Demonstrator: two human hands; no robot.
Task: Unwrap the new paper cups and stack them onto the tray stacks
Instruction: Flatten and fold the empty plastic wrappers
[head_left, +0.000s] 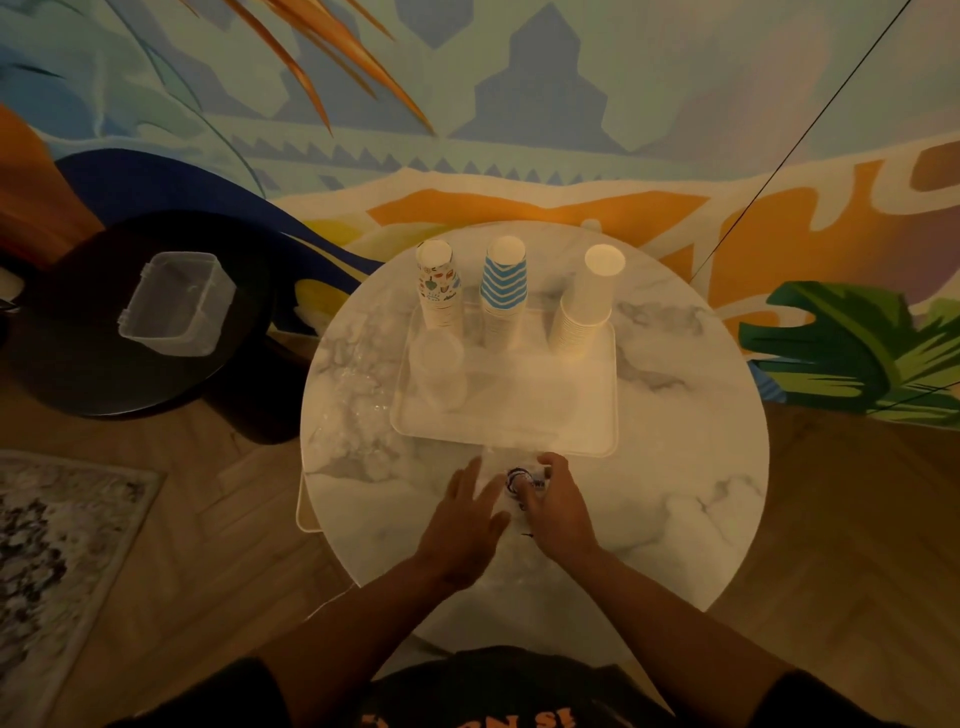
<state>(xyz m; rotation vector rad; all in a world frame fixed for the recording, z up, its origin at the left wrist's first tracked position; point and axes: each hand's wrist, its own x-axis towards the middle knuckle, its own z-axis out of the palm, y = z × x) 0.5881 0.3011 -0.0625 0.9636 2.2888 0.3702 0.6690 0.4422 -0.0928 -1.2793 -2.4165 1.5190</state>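
A white tray (597, 415) lies on the round marble table (685, 493). Three upside-down cup stacks stand along its far edge: a patterned stack (440, 291), a blue zigzag stack (505, 291) and a plain white stack (589, 306). A clear plastic cup stack (436, 371) leans at the tray's left. In front of the tray lies a clear plastic wrapper (517, 480) with dark print. My right hand (558, 506) grips the wrapper, fingers curled over it. My left hand (465, 512) lies beside it with straight fingers touching the plastic. What the wrapper holds is unclear.
Crumpled clear wrap (353, 410) lies on the table left of the tray. A black round side table (67, 364) at the left carries a clear plastic box (174, 306). A painted wall stands close behind. A rug (57, 530) covers the floor at left.
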